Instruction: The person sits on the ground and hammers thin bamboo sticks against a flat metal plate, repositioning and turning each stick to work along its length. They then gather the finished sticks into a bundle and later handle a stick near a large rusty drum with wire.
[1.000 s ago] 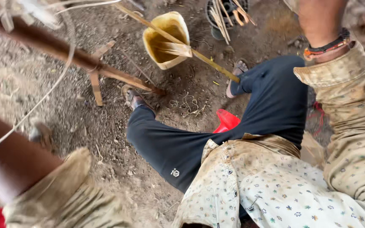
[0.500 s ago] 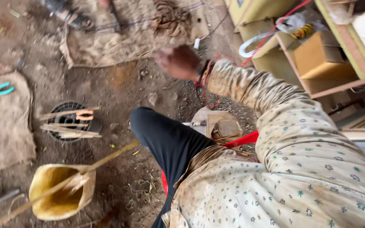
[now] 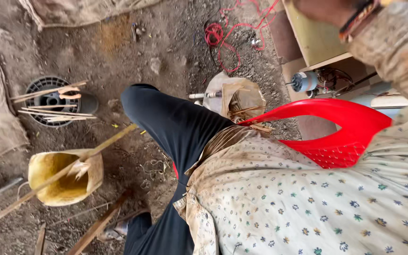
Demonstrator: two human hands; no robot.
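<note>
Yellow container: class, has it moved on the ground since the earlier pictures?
No. The yellow container lies just as before next to the round black grille, the stick still across its mouth; only the camera has turned.

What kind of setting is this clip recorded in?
Probably an informal, dirt-floored craft workshop: bamboo sticks lie over a round black grille, a cut yellow container sits on the ground, and tangled red wire and a small motor lie near wooden shelving.
</note>
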